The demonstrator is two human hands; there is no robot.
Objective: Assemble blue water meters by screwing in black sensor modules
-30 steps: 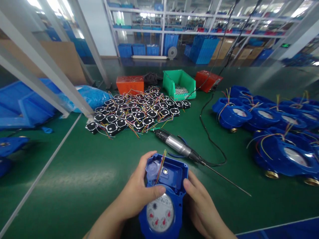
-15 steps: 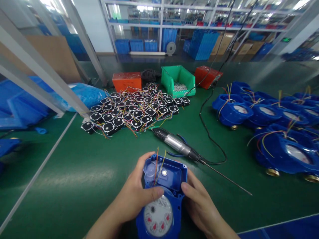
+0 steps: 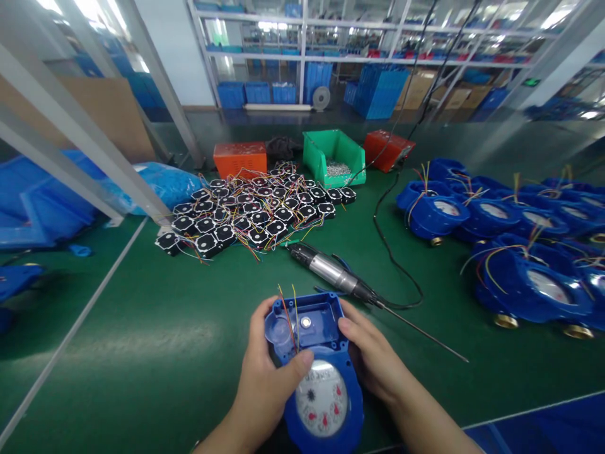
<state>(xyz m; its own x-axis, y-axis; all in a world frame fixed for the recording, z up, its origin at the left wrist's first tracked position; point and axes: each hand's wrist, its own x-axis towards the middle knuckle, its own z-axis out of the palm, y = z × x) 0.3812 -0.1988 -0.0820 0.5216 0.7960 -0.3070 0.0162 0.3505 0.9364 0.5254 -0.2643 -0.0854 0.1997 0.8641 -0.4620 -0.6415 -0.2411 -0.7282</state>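
Note:
Between both hands I hold a blue water meter (image 3: 324,400) with a white dial and red pointers. Its rectangular compartment faces away from me, with a small round silvery part inside and thin orange and yellow wires standing up. My left hand (image 3: 271,378) grips the left side, its thumb lying at the dial's upper edge. On the right side, my right hand (image 3: 373,353) is closed round the housing, thumb on the compartment's corner. Some fingers are hidden beneath the meter. Beyond it an electric screwdriver (image 3: 331,271) with a long thin bit lies on the green table (image 3: 142,353).
Many black motor-like modules (image 3: 250,211) with coloured wires cover the table's far middle. Behind them stand a green bin (image 3: 338,154) of small metal parts and orange boxes (image 3: 240,159). Several blue meters (image 3: 543,284) crowd the right side. A black cable (image 3: 385,233) runs to the screwdriver.
The meter has turned slightly in my hands, its dial end swinging to the right. Both hands have moved with it and keep their hold. The whole view has shifted a little.

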